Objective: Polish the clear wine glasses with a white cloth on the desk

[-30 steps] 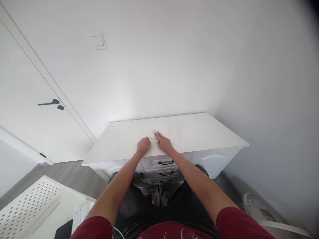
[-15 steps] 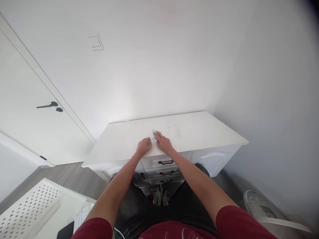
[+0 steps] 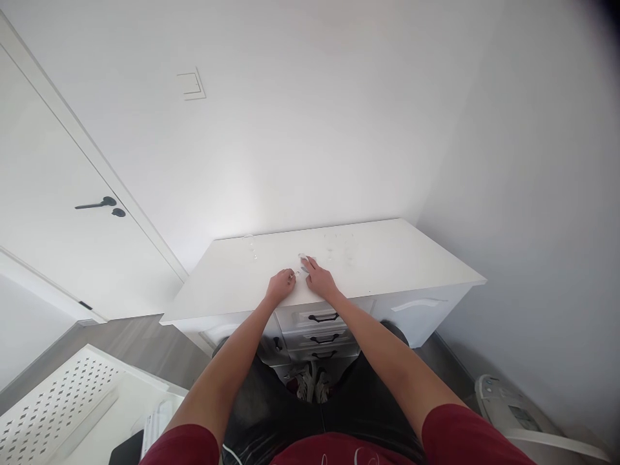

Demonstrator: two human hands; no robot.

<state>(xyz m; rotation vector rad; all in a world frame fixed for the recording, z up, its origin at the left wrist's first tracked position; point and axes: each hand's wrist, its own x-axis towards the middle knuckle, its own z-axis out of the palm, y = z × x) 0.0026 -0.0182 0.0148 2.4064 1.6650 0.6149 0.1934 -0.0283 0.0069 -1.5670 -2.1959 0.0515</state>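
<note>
Gently steady the small clear piece [image 3: 297,274], clamped in the fingers of the left hand [image 3: 281,285] over the table [image 3: 402,258], beside the pale scrap [image 3: 303,258] at the right hand [image 3: 320,281], with grip there impossible to tell.

Mid-frame, your left hand [image 3: 281,286] is partly hiding a tiny, unidentifiable clear piece [image 3: 297,274]; the left edge is cropping the door [image 3: 43,168].

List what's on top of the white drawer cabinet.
Right hand touching a pale scrap, left hand holding a clear item, small clear pieces beyond. Whatever the hands cover is hidden.
</note>
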